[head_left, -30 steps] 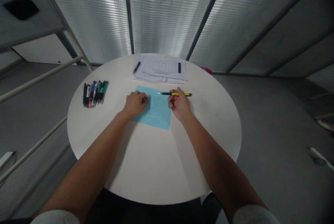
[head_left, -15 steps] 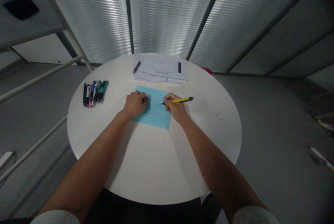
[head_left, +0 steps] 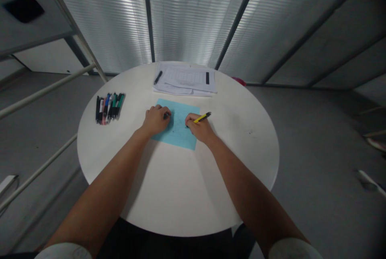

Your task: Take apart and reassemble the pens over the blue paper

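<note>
A sheet of light blue paper [head_left: 180, 140] with faint marks lies slightly turned on the round white table. My right hand [head_left: 199, 127] is closed around a yellow and black pen [head_left: 201, 117], its lower end down at the right part of the sheet and its back end tilted up to the right. On the sheet's left side rests my left hand [head_left: 155, 120], fingers curled. A small dark object [head_left: 166, 115] shows between its thumb and fingers; its kind is too small to tell.
A row of several pens [head_left: 110, 108] lies at the table's left. Behind the blue sheet is a stack of white printed papers [head_left: 185, 80] with a black pen [head_left: 158, 77] on it. A pale metal rail [head_left: 48, 86] runs along the left, and blinds [head_left: 187, 17] stand behind.
My right hand has moved slightly left and down over the blue paper, and the pen now points up more steeply. The left hand stays where it was.
</note>
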{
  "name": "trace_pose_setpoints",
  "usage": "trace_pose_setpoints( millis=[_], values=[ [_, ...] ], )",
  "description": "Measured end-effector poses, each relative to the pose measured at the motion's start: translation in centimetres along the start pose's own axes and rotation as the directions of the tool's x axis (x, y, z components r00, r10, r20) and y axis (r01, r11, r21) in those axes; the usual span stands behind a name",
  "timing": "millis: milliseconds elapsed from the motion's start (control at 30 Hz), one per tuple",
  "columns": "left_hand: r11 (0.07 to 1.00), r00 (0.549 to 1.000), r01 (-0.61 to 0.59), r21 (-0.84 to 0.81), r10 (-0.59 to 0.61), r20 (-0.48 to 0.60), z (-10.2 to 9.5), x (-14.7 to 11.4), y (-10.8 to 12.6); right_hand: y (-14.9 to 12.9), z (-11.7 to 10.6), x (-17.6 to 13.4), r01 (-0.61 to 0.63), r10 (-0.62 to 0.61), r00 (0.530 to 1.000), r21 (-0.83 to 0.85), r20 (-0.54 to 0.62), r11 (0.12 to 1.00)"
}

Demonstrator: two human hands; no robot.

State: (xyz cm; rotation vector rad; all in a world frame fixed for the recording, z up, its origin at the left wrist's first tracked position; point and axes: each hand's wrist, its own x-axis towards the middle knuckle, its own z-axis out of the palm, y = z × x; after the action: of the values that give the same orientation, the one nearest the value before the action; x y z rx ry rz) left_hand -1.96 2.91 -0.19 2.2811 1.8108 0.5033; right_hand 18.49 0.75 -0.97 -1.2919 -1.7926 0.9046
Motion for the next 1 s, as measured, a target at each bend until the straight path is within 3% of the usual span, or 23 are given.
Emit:
trace_pose_setpoints(
  millis=[367,600,900,1000],
  values=[
    [1.0,1.0,0.003,-0.007,-0.003,0.005,0.23,0.18,-0.19,-0.25,-0.27,0.25,-0.008,0.003,0.999,-0.149,-0.034,0.989],
    [1.0,1.0,-0.005,-0.022,0.005,-0.003,0.25,0.22,-0.36,-0.55,-0.73,0.45,-0.106,0.061,0.982,-0.251,-0.18,0.962],
    [1.0,1.0,-0.011,-0.014,0.011,-0.012,0.26,0.16,-0.3,-0.09,-0.75,0.38,-0.075,0.05,0.983,-0.143,-0.177,0.987],
    [1.0,1.0,-0.003,-0.024,0.003,-0.006,0.14,0.14,-0.24,0.17,-0.76,0.58,0.017,-0.004,0.986,0.077,-0.164,0.997]
  ],
)
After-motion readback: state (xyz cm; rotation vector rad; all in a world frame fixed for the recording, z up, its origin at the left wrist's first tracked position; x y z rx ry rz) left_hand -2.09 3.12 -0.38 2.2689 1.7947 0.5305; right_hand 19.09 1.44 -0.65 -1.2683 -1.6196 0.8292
